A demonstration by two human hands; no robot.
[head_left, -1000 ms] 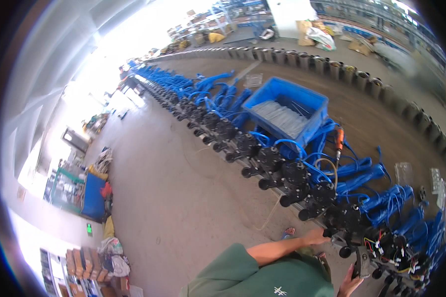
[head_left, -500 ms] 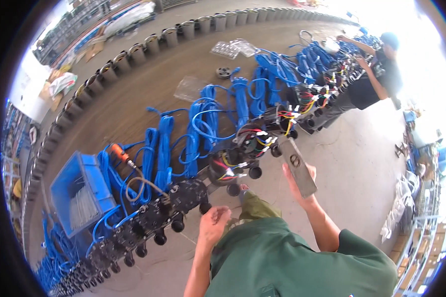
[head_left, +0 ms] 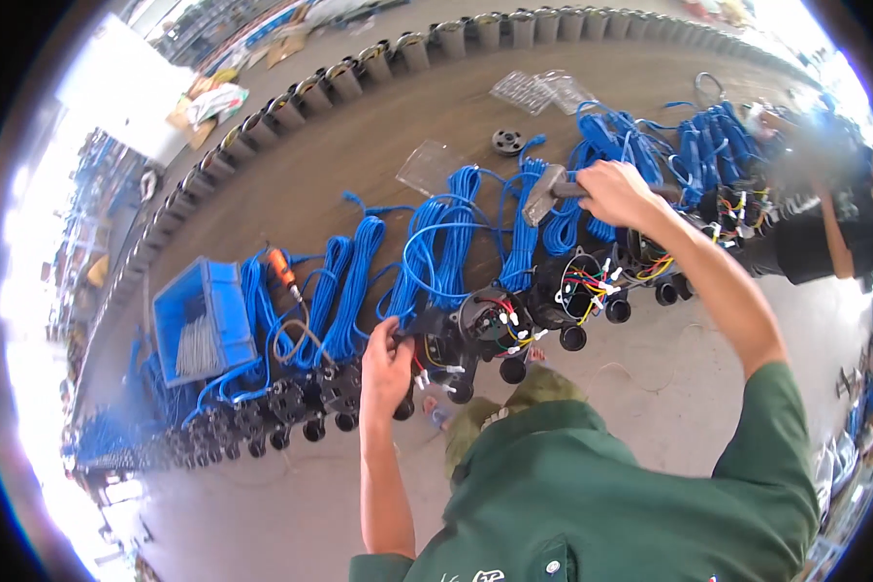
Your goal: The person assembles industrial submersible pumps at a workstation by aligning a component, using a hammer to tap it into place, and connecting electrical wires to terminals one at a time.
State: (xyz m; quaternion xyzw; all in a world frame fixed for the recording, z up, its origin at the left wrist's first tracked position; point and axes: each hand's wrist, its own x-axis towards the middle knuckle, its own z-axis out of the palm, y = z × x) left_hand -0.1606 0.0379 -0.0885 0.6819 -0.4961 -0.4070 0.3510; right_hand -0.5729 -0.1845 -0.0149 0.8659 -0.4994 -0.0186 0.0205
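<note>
My right hand [head_left: 616, 192] is raised over the row of parts, closed around the handle of a hammer [head_left: 545, 193] whose grey head points left. Down on the floor, my left hand [head_left: 386, 367] grips a black round pump housing [head_left: 435, 341] at its edge. Beside it lies an open black housing [head_left: 495, 320] with coloured wires showing inside, and another [head_left: 584, 281] further right. Coils of blue cable [head_left: 446, 252] run back from each housing.
A blue crate [head_left: 209, 291] with grey parts stands at the left, an orange-handled tool [head_left: 281, 270] beside it. Clear plastic bags [head_left: 435, 165] lie on the concrete. A row of dark cylinders [head_left: 378, 60] lines the far side. Another person [head_left: 824, 233] crouches at the right.
The view has swung along the row. My right hand has lifted the hammer up and away from me; my left hand has moved onto the black housing.
</note>
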